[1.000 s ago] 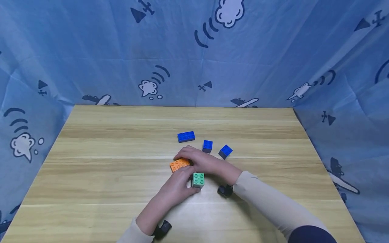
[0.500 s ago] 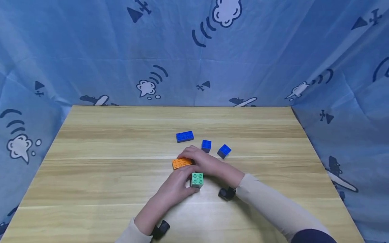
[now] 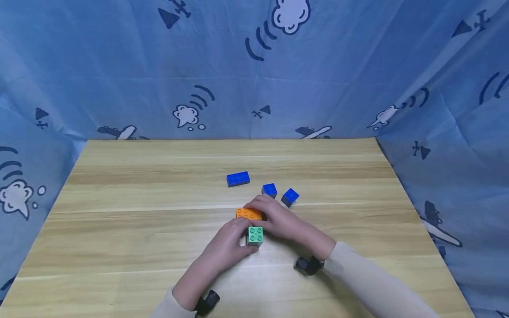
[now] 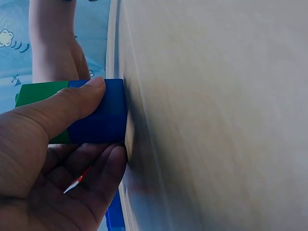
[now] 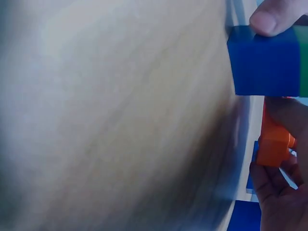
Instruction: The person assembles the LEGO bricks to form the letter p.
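My left hand [image 3: 224, 247] grips a small two-brick stack, a green brick [image 3: 255, 235] on top of a blue brick [image 4: 98, 115]. In the left wrist view the thumb lies along one side of the stack and the fingers are on the other; its blue end is at the tabletop. My right hand [image 3: 282, 221] holds an orange brick [image 3: 248, 213] between thumb and fingers, just behind the green one in the head view. The right wrist view shows the orange brick [image 5: 274, 147] partly covered by the hand. I cannot tell whether the orange brick touches the stack.
Beyond the hands on the wooden table [image 3: 139, 198] lie a longer blue brick [image 3: 238, 178] and two small blue bricks, one [image 3: 269, 190] close to the right hand and another [image 3: 290, 196] farther right. A patterned blue cloth [image 3: 222, 57] hangs behind and at the sides.
My right hand has shifted right with the orange brick, which now lies straighter behind the green brick. The left hand keeps its grip on the stack almost in place; the head view has turned slightly.
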A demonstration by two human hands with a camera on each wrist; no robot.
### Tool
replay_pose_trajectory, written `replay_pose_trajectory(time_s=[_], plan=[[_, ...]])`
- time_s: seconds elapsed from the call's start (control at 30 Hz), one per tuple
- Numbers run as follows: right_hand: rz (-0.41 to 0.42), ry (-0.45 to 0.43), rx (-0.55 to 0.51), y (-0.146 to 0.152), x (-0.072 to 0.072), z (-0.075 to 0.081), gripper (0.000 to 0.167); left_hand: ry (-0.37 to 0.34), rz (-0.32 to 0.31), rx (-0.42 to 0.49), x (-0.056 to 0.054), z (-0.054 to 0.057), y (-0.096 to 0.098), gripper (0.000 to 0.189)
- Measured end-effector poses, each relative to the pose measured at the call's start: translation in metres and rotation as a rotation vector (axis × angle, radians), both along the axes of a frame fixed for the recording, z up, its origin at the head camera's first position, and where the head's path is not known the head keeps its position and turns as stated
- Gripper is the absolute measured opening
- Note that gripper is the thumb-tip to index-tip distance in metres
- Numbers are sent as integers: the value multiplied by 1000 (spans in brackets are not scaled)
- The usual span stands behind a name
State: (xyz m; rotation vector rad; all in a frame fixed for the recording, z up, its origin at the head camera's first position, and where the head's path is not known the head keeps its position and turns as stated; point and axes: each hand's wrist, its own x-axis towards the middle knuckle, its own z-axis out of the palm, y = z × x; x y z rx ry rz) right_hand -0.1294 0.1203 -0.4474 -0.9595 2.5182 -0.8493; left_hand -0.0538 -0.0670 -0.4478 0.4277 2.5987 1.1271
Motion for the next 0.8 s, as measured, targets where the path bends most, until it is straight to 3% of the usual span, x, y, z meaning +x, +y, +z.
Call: replay_pose_trajectory(time_s=[0.5,0.8], plan=[[-101,57,-46,20,14,15,37,-12,7,9,0,1,0,48],[-131,16,-32,33,22,24,40,-8,5,-1,-1,1,0,42]])
